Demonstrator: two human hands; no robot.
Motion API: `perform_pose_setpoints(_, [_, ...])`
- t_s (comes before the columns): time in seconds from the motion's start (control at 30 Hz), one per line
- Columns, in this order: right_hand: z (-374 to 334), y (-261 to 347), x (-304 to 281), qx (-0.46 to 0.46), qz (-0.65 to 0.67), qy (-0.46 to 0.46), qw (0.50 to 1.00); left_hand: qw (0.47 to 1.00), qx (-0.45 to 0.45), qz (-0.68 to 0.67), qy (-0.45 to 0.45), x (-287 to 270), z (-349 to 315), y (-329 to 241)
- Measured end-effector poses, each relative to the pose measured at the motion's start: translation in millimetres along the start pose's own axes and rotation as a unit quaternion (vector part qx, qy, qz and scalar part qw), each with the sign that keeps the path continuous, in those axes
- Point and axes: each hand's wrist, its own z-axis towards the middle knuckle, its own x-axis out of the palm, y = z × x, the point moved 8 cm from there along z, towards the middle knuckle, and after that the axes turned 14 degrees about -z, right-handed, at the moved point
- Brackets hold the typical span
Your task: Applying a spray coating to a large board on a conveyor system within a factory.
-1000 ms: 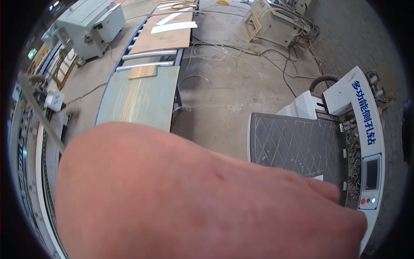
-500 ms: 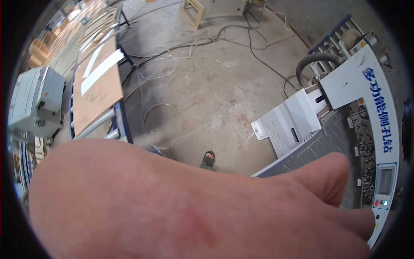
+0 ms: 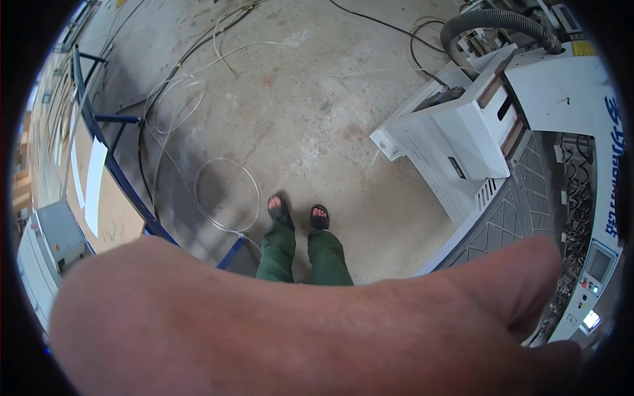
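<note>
Brown plywood board point(image 3: 109, 218) on a blue steel frame point(image 3: 125, 178) at 9 o'clock, grey cabinet point(image 3: 56, 234) below it. Clear hoses point(image 3: 224, 191) loop over the concrete floor point(image 3: 297, 99) toward 11 o'clock. Centre frame: our green trousers point(image 3: 304, 254) and black sandals point(image 3: 297, 214).

A bare forearm fills the whole lower band, very close to the lens. We read it as our left hand point(image 3: 515, 297), running out to 4 o'clock. The fingers fall outside the picture, so we cannot tell whether the grip is open or closed. Right hand is not seen.

Nearest thing is the control panel point(image 3: 594, 284) of the white machine point(image 3: 462, 138), at 3 to 4 o'clock, just beside the hand. Contact is hidden.

We judge the machine heavy, rigid and fixed in place. The panel is hard plastic with small buttons, best met with one fingertip, pressed lightly. The textured grey bed point(image 3: 508, 218) beside it looks stiff.
</note>
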Motion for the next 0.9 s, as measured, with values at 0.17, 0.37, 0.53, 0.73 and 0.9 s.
perform_pose_setpoints(0.17, [-57.8, 35.2, 55.2, -0.018, 0.013, 0.008, 1.000, 0.987, 0.154, 0.056, 0.003, -61.8, 80.3, -12.1])
perform_pose_setpoints(0.37, [-174.7, 168.5, 123.7, -0.132, 0.024, 0.009, 0.991, 0.950, 0.253, 0.161, -0.084, -175.6, 140.0, 93.1])
perform_pose_setpoints(0.53, [-273.1, 301.8, 152.0, -0.240, 0.048, 0.003, 0.970, 0.909, -0.163, 0.383, 0.012, -330.8, 65.3, 332.1])
perform_pose_setpoints(0.73, [-400.7, 505.1, 171.4, -0.372, 0.008, 0.006, 0.928, 0.892, -0.272, 0.331, 0.149, -452.8, 47.7, 379.7])
perform_pose_setpoints(0.9, [-499.3, 674.2, 198.3, -0.426, -0.085, 0.006, 0.900, 0.924, 0.146, 0.338, -0.104, -550.5, 153.1, 138.9])
